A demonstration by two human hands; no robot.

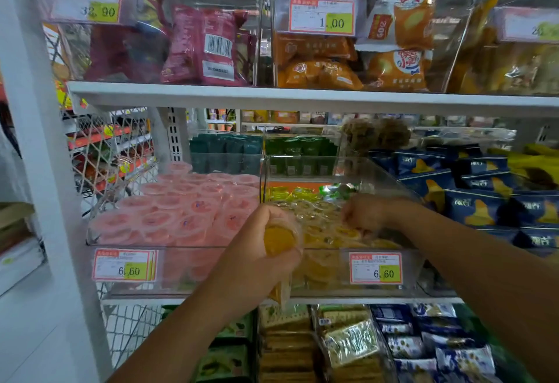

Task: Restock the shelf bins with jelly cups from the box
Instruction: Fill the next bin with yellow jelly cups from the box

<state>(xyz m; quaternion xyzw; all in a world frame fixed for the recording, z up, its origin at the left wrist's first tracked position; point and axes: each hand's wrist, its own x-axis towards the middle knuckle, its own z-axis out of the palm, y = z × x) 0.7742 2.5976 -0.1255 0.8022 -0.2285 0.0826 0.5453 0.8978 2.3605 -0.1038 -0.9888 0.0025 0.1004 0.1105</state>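
Pink snack bags (208, 46) and orange packs (317, 71) are sitting up top, blue packets (475, 204) are lying rightward, and cracker packs (287, 349) are lying below.

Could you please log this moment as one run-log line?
left hand: grips yellow jelly cup | right hand: in yellow bin, grip unclear | pink bin: full

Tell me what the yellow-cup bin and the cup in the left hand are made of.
Bin: clear rigid plastic, likely acrylic, glossy; the cups inside show through its walls. Jelly cup in the left hand's grip: thin translucent plastic, seemingly film-sealed; the yellow filling shows through, and it glints.
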